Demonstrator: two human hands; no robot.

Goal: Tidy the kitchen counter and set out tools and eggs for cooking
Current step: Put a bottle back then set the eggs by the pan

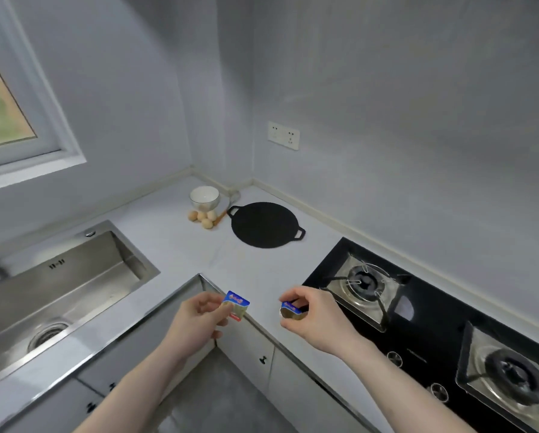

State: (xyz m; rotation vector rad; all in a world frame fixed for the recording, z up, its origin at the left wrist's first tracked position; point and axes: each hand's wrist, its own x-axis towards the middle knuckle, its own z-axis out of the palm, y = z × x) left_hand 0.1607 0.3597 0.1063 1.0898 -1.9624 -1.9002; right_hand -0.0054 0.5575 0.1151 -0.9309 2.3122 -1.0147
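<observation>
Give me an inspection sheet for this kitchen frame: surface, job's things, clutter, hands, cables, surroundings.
Surface: pale counter, L-shaped.
Job's things: four eggs beside white bowl; black flat pan to their right; wooden-handled tool between them.
Clutter: two small blue packets, both held.
Hands: left hand pinches blue packet; right hand grips second packet.
Cables: nothing seen.
Surroundings: sink, gas hob, wall socket, window.

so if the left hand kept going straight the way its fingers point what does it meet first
Probably the small packet in the right hand. The left hand, holding its own blue packet, points right across the counter corner toward it. Depth is unclear, so it might pass in front.
</observation>
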